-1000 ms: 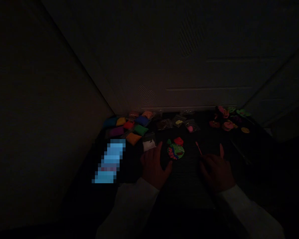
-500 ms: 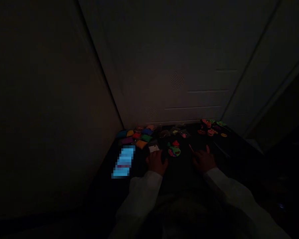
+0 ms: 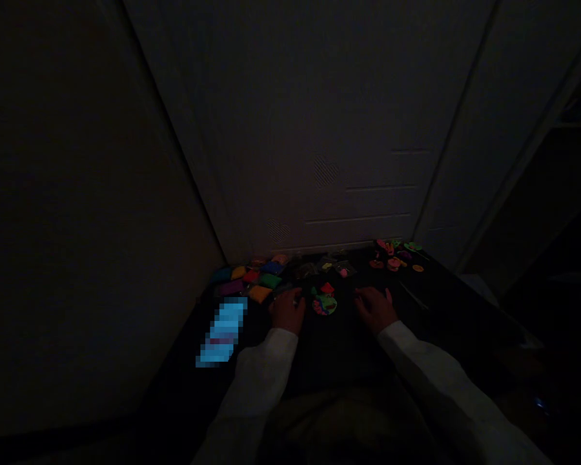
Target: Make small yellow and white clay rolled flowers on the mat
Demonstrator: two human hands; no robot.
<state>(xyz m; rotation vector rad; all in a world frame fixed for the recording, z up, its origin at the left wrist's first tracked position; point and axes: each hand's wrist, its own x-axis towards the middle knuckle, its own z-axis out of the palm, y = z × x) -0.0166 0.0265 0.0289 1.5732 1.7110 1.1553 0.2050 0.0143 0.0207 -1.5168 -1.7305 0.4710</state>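
Note:
The scene is very dark. My left hand (image 3: 287,311) is at the left of a small round clay piece (image 3: 325,305) in green, pink and blue, with a red pointed part on top. Its fingers are curled, and a small pale and dark spot shows at the fingertips, too dim to name. My right hand (image 3: 376,310) is on the other side of the clay piece, apart from it, fingers bent together. What they hold, if anything, is unclear. Just behind that hand a pink piece (image 3: 388,296) sticks up.
Packets of coloured clay (image 3: 259,294) lie at the table's back left, near a glowing blurred screen (image 3: 223,332). Clear bags (image 3: 343,269) lie along the wall. Several clay figures (image 3: 393,263) are at the back right, and a thin pale tool (image 3: 414,296) lies nearer.
The view has shifted, moving everything left and slightly down. My right hand has come closer to the clay piece, covering the pink stick seen before. My left fingers have curled; the white card is hidden.

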